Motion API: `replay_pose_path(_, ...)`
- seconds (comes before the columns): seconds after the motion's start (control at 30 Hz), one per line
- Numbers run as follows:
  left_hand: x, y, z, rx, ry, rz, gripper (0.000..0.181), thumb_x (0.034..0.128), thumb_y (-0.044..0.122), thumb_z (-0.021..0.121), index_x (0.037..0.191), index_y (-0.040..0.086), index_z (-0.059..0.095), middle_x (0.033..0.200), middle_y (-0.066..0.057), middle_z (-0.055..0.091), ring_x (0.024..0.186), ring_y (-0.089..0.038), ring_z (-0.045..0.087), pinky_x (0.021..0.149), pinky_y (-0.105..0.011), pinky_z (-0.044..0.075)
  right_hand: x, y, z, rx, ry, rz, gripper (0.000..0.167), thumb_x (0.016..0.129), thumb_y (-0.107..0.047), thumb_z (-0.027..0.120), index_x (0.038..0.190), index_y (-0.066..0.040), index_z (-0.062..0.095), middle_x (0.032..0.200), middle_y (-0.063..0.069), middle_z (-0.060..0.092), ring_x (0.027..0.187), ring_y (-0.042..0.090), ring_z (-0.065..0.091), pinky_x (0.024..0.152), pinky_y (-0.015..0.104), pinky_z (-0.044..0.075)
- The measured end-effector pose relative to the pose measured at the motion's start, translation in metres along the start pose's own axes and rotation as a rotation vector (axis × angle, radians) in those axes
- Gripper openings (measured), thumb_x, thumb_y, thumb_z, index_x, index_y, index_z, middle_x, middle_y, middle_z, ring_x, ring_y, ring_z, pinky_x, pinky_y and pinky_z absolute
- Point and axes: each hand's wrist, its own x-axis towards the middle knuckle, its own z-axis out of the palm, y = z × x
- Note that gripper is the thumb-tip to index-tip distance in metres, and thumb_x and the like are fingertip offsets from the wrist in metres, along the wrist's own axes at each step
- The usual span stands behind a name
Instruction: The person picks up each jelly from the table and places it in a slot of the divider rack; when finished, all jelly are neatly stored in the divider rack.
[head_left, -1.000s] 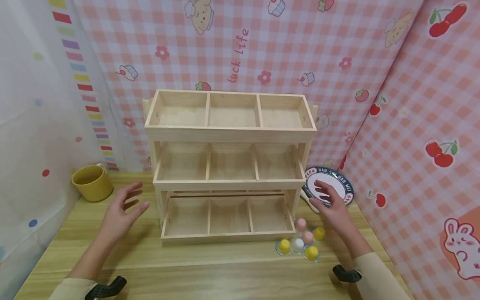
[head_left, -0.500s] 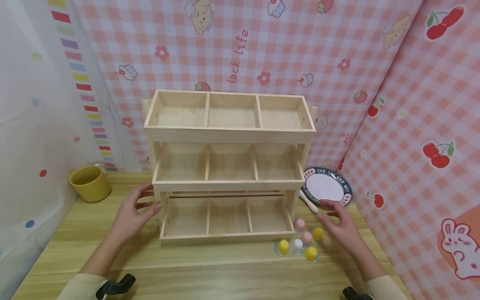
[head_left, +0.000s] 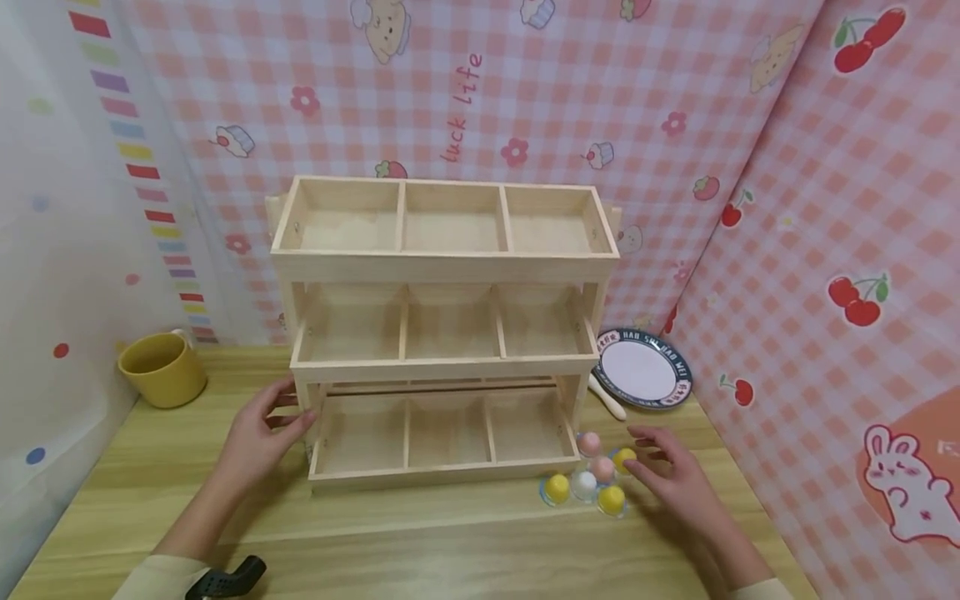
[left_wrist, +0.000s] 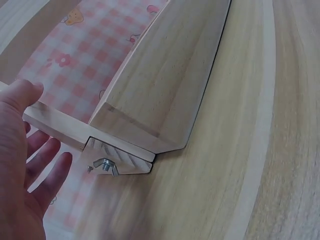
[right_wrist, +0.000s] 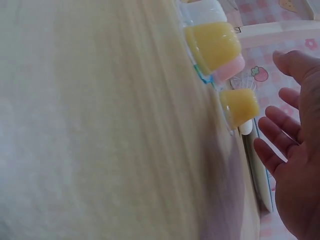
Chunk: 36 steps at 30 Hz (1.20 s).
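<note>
A three-tier wooden shelf point(head_left: 442, 268) stands in the middle, each tier split into three compartments. My left hand point(head_left: 255, 437) is at its lower left post, fingers spread, thumb on the front side; in the left wrist view the hand point(left_wrist: 22, 160) lies beside the post point(left_wrist: 62, 126), and contact cannot be told. To the right of the lowest tier sit several small cups, pink point(head_left: 602, 468), white point(head_left: 583, 485) and yellow point(head_left: 557, 489). My right hand point(head_left: 686, 492) hovers beside the rightmost yellow cup point(head_left: 624, 459), holding nothing; the right wrist view shows its fingers apart point(right_wrist: 300, 135).
A yellow mug point(head_left: 163, 371) stands at the back left. Behind the cups, a white plate with a dark patterned rim point(head_left: 678, 392) and a pale-handled utensil point(head_left: 609, 400) lie at the right. Checked cloth walls point(head_left: 555, 108) enclose the back and right.
My left hand has moved right to the shelf's left post. My right hand has come down from over the plate to beside the cups. The head view has shifted slightly.
</note>
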Motion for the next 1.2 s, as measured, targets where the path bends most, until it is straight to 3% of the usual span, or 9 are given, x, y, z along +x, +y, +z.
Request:
replay_pose_path(0.3,0.000,-0.003,0.000,0.014,0.018,-0.019,0.046,0.1034,0.007,0.079,0.146,-0.004,0.063,0.128,-0.027,0.072,0.109,0.008,0.063,0.084,-0.013,0.059,-0.005,0.009,0.009,0.020,-0.041,-0.023,0.047,0.093,0.008,0.083,0.137,0.005,0.067,0.124,0.018,0.071,0.104,0.022,0.068,0.089,0.028,0.062)
replay_pose_path(0.6,0.000,-0.003,0.001,-0.021,0.007,-0.029,0.049,0.1038,0.004,0.077,0.149,-0.005,0.060,0.132,-0.029,0.070,0.110,0.008,0.062,0.083,-0.013,0.059,-0.004,0.014,0.012,-0.055,0.013,0.147,0.033,0.096,0.006,0.081,0.126,0.000,0.071,0.113,0.010,0.075,0.098,0.017,0.068,0.085,0.024,0.061)
replay_pose_path(0.7,0.000,-0.003,0.002,-0.027,0.007,-0.031,0.050,0.1033,0.003,0.077,0.149,-0.005,0.060,0.132,-0.030,0.070,0.110,0.008,0.061,0.083,-0.012,0.058,-0.005,0.015,0.012,-0.063,0.041,0.171,0.032,0.094,0.007,0.081,0.124,-0.001,0.072,0.111,0.010,0.075,0.096,0.017,0.067,0.083,0.024,0.061)
replay_pose_path(0.87,0.000,-0.002,0.001,-0.041,0.002,-0.030,0.049,0.1032,0.001,0.077,0.149,-0.006,0.059,0.132,-0.030,0.069,0.109,0.009,0.061,0.084,-0.012,0.058,-0.003,0.011,0.010,-0.089,0.116,0.104,0.035,0.090,0.010,0.083,0.122,0.001,0.072,0.111,0.009,0.076,0.097,0.018,0.066,0.084,0.020,0.056)
replay_pose_path(1.0,0.000,-0.002,0.002,-0.058,-0.007,-0.033,0.050,0.1033,0.000,0.076,0.149,-0.007,0.058,0.134,-0.031,0.068,0.110,0.008,0.061,0.084,-0.013,0.058,0.002,0.002,0.009,-0.107,0.199,0.007,0.036,0.087,0.014,0.084,0.118,0.001,0.072,0.109,0.009,0.075,0.096,0.018,0.063,0.087,0.017,0.050)
replay_pose_path(1.2,0.000,-0.003,0.001,-0.057,-0.005,-0.048,0.050,0.1032,0.001,0.076,0.149,-0.006,0.058,0.134,-0.030,0.068,0.110,0.007,0.061,0.083,-0.013,0.059,0.020,-0.019,0.018,-0.034,0.274,-0.175,0.041,0.079,0.022,0.084,0.113,0.003,0.072,0.107,0.014,0.075,0.096,0.018,0.062,0.088,0.018,0.051)
